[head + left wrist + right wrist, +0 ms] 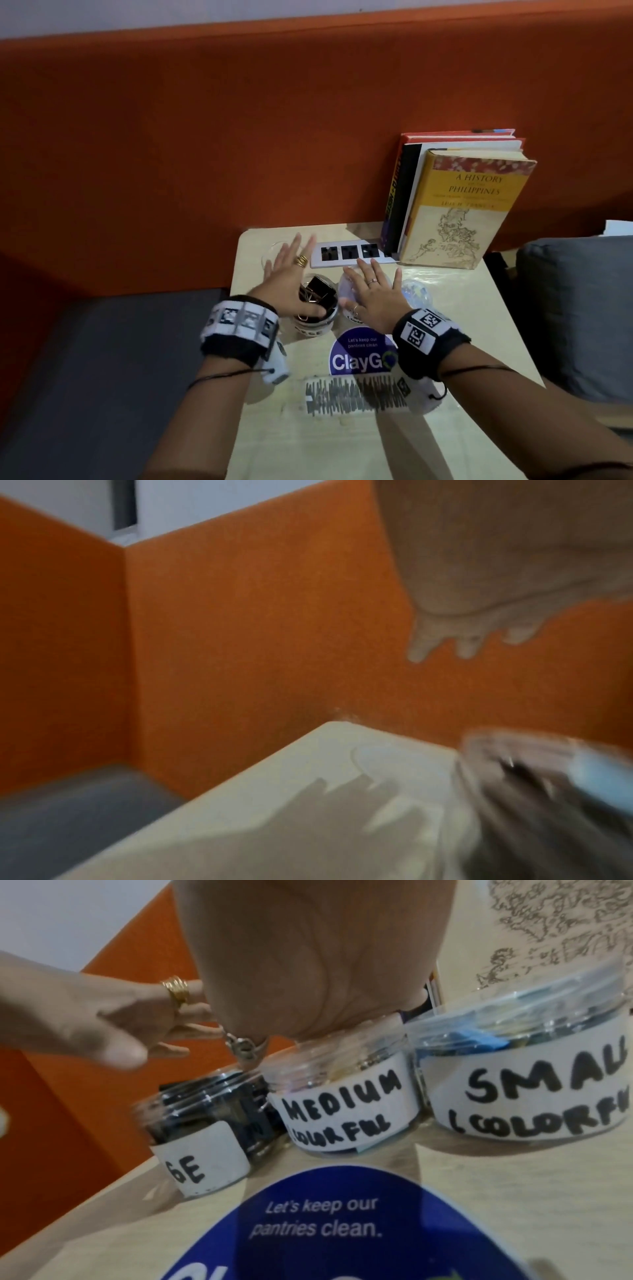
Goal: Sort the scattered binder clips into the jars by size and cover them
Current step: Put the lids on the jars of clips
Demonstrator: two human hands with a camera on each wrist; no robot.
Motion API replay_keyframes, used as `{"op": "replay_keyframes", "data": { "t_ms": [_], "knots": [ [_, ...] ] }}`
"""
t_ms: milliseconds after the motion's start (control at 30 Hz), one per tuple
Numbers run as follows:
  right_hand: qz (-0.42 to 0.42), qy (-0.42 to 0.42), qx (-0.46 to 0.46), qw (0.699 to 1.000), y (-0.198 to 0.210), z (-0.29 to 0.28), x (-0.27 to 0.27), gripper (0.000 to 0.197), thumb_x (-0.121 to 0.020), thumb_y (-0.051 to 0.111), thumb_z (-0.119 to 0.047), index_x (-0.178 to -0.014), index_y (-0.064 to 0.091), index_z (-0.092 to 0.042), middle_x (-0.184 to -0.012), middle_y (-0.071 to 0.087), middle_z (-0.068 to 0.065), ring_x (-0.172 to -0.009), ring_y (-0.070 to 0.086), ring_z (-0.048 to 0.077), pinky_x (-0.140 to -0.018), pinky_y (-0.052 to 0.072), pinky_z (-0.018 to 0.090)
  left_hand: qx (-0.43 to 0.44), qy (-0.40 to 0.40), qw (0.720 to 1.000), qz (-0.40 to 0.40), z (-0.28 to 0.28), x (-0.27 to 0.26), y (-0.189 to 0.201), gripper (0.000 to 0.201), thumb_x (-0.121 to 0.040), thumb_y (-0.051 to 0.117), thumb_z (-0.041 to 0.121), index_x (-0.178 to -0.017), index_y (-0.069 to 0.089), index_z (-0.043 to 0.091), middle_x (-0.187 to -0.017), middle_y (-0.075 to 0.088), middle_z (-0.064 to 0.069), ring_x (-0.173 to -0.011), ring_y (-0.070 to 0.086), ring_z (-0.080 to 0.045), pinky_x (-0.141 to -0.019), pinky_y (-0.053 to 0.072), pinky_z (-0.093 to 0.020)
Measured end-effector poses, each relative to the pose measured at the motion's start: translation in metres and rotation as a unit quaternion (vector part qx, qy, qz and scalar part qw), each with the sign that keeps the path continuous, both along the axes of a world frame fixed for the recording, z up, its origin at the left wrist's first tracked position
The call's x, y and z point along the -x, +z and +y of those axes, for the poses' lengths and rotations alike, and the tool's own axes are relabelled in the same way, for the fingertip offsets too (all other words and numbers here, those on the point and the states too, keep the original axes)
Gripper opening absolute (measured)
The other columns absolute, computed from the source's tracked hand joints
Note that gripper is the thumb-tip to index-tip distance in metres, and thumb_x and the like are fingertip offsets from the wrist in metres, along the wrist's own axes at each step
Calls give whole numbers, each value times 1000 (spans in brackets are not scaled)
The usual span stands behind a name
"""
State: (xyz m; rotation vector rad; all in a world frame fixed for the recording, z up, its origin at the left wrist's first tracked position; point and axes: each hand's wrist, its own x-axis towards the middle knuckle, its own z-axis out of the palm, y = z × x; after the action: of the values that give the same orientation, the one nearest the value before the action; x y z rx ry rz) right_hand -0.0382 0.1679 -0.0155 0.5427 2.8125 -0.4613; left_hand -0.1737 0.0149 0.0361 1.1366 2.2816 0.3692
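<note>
Three labelled clear jars stand in a row on the table. The large jar is uncovered and holds black binder clips. My right hand lies flat, fingers straight, pressing a clear lid onto the medium jar. The small jar has its lid on and holds colourful clips. My left hand hovers above the large jar, fingers spread and holding nothing, its fingertips over a loose clear lid at the table's back left. The left wrist view is blurred.
A power socket strip lies behind the jars. Upright books stand at the back right. A round blue sticker and a grey scribbled label mark the near tabletop. An orange partition backs the table; grey cushions flank it.
</note>
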Motion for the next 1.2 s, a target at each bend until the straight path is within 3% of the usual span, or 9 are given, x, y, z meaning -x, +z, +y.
{"op": "replay_keyframes", "data": {
  "t_ms": [100,200,400,567,767,867,967,1100,1200],
  "knots": [
    [11,-20,12,1000,1,-4,-2,66,-89,17,-61,-146,3,-30,-157,-6,2,-144,-14,23,-109,-13,59,-37,81,996,-9,-6,45,3,103,-78,72,40,-150,0,31,-158,10,-4,-144,18,-22,-117,22,-41],
    [41,-11,7,999,3,-10,6,82,-77,-1,-72,-146,4,-28,-157,-5,1,-143,-15,22,-110,-12,59,97,100,983,121,-1,73,-17,70,-87,60,35,-146,27,19,-148,33,-8,-132,38,-28,-107,38,-42],
    [77,29,7,997,5,-18,29,53,-90,20,-48,-137,35,-29,-154,22,-3,-145,5,21,-108,-9,64,105,31,984,139,20,76,-48,33,-78,73,24,-109,61,21,-121,48,0,-112,51,-19,-93,47,-35],
    [120,22,34,992,-6,-20,27,75,-76,4,-55,-133,43,-26,-141,46,-2,-141,23,18,-111,-7,60,121,-13,981,153,18,74,-58,4,-84,64,17,-86,62,20,-105,59,-2,-100,57,-21,-87,44,-34],
    [198,-26,104,974,0,-17,29,48,-91,26,-42,-127,49,-21,-136,51,1,-139,29,19,-115,-6,48,21,22,968,248,13,73,-44,19,-91,56,15,-109,56,11,-112,60,-4,-100,59,-22,-93,46,-35],
    [285,-102,188,935,13,-11,32,38,-94,45,-17,-132,43,-17,-139,47,6,-133,37,21,-118,15,46,-130,96,973,167,9,54,-16,22,-98,43,16,-114,53,4,-112,57,-9,-95,58,-23,-81,45,-20],
    [305,-137,254,908,32,-3,38,48,-94,47,-22,-140,32,-15,-143,42,7,-131,38,20,-110,28,32,-234,131,959,93,5,23,8,22,-99,41,9,-118,50,4,-105,52,-2,-86,53,-10,-79,39,-5],
    [264,-140,332,895,46,-4,41,43,-94,49,-20,-136,41,-12,-115,62,9,-104,56,18,-89,44,17,-289,195,935,61,-6,1,1,29,-99,40,12,-112,59,-5,-124,55,-7,-78,52,1,-73,38,2],
    [231,-129,266,927,39,-12,37,39,-91,54,-18,-129,50,-8,-116,64,14,-104,59,26,-90,43,28,-309,267,913,-6,-15,-14,-13,27,-98,41,10,-115,57,-3,-137,52,-2,-88,64,-18,-85,52,-28]
  ]
}}
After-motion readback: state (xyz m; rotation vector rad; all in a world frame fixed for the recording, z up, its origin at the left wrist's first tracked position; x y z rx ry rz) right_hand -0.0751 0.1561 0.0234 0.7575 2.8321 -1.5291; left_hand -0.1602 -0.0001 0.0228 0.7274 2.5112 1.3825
